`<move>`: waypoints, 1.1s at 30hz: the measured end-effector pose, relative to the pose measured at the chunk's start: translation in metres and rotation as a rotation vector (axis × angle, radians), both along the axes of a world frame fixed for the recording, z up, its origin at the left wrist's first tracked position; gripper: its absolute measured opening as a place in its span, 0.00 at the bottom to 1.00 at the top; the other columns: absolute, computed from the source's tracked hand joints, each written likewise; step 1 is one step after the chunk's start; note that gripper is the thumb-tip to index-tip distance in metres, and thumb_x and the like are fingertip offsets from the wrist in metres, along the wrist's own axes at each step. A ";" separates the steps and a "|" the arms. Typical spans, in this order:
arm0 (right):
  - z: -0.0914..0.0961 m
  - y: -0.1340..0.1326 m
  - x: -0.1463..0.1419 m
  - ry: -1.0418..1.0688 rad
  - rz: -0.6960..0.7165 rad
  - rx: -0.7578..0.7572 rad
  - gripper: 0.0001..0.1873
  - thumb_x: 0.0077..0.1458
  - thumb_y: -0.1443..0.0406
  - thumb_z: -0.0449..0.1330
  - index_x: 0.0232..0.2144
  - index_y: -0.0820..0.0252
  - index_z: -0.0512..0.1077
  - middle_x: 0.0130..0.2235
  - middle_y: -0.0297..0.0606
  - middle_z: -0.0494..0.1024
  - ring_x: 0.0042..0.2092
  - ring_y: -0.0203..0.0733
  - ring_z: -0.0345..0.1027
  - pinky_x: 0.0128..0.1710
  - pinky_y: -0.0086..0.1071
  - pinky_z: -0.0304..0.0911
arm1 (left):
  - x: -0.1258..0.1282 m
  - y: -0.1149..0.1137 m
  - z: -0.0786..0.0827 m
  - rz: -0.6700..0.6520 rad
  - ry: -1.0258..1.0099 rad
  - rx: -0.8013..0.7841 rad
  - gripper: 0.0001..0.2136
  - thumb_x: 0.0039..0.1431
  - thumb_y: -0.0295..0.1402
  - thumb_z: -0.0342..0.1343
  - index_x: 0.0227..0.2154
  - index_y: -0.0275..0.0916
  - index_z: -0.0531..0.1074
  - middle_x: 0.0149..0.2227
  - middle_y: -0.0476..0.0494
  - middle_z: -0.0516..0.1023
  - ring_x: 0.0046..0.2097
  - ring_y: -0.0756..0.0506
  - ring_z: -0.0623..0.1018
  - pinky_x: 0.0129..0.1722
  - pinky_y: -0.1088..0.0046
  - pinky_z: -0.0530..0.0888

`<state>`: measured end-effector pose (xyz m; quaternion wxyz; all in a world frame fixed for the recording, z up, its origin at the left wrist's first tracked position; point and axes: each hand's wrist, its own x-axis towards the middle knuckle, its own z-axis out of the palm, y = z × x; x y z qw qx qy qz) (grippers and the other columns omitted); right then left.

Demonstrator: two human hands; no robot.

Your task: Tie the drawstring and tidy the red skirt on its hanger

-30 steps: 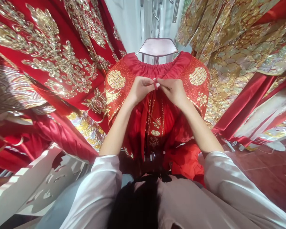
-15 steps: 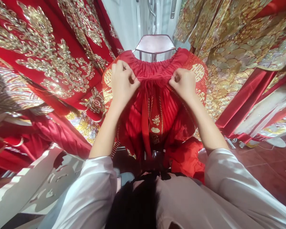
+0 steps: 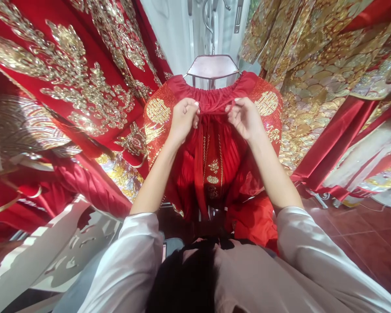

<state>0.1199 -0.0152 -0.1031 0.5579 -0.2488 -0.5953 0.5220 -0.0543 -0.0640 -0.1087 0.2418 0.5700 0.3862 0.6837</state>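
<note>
A red garment [image 3: 215, 150] with a gathered upper edge hangs over a glittering red jacket [image 3: 156, 132] embroidered with gold round emblems. Both are on a hanger [image 3: 211, 66] with a pale, flat middle. My left hand [image 3: 183, 119] pinches a thin red drawstring [image 3: 213, 113] at the left of the gathered edge. Opposite it, my right hand [image 3: 246, 118] holds the same string between thumb and fingers, the other fingers loosely curled. The string runs nearly level between my hands. Long red ties [image 3: 199, 169] hang down below the middle.
Red gowns with gold beadwork [image 3: 84, 82] crowd the left side. Gold scale-patterned clothes [image 3: 308, 91] hang at the right. A white cut-out panel [image 3: 65, 248] stands at the lower left, and bright red cloth [image 3: 256, 221] bunches below the garment. Red tiles [image 3: 365, 239] cover the floor.
Both hands have moved inward along the string, closer to each other. More of the jacket's left emblem shows. The garments and hanger appear slightly lower in view.
</note>
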 end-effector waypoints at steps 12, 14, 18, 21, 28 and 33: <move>-0.016 0.036 0.039 -0.078 -0.171 0.327 0.07 0.49 0.62 0.63 0.30 0.56 0.68 0.22 0.29 0.66 0.26 0.33 0.64 0.24 0.28 0.59 | -0.038 -0.008 -0.001 0.164 0.392 0.004 0.10 0.53 0.35 0.54 0.21 0.40 0.61 0.16 0.55 0.55 0.18 0.54 0.57 0.20 0.76 0.55; -0.019 0.038 0.045 -0.119 -0.190 0.377 0.08 0.50 0.60 0.63 0.30 0.56 0.69 0.22 0.30 0.67 0.26 0.34 0.65 0.24 0.29 0.60 | -0.037 -0.016 0.003 0.224 0.512 0.029 0.10 0.55 0.36 0.52 0.21 0.40 0.63 0.17 0.53 0.59 0.21 0.52 0.61 0.22 0.74 0.61; -0.012 0.033 0.058 -0.235 -0.336 0.530 0.12 0.53 0.54 0.60 0.34 0.55 0.72 0.28 0.35 0.72 0.31 0.39 0.69 0.29 0.34 0.66 | -0.043 -0.031 0.030 0.402 0.831 0.174 0.11 0.57 0.43 0.51 0.30 0.42 0.70 0.30 0.45 0.73 0.39 0.43 0.72 0.39 0.63 0.70; 0.007 0.031 0.072 -0.381 -0.617 0.724 0.16 0.54 0.51 0.58 0.39 0.53 0.72 0.40 0.40 0.75 0.44 0.47 0.69 0.41 0.42 0.67 | -0.060 -0.026 0.057 0.527 0.999 0.230 0.18 0.56 0.48 0.52 0.45 0.44 0.69 0.47 0.42 0.73 0.56 0.38 0.65 0.54 0.57 0.64; 0.024 0.042 0.093 -0.730 -0.667 0.829 0.23 0.58 0.46 0.48 0.28 0.55 0.70 0.28 0.41 0.72 0.42 0.50 0.66 0.44 0.42 0.61 | -0.090 0.014 0.071 0.357 1.043 -0.030 0.24 0.59 0.55 0.43 0.25 0.37 0.66 0.24 0.47 0.67 0.34 0.46 0.70 0.38 0.68 0.68; 0.041 0.057 0.113 -0.734 -0.444 0.703 0.32 0.54 0.39 0.48 0.14 0.56 0.52 0.17 0.32 0.51 0.24 0.35 0.53 0.30 0.33 0.58 | -0.108 0.031 0.069 0.396 0.619 0.048 0.33 0.47 0.70 0.40 0.16 0.40 0.50 0.19 0.53 0.49 0.25 0.54 0.54 0.26 0.73 0.59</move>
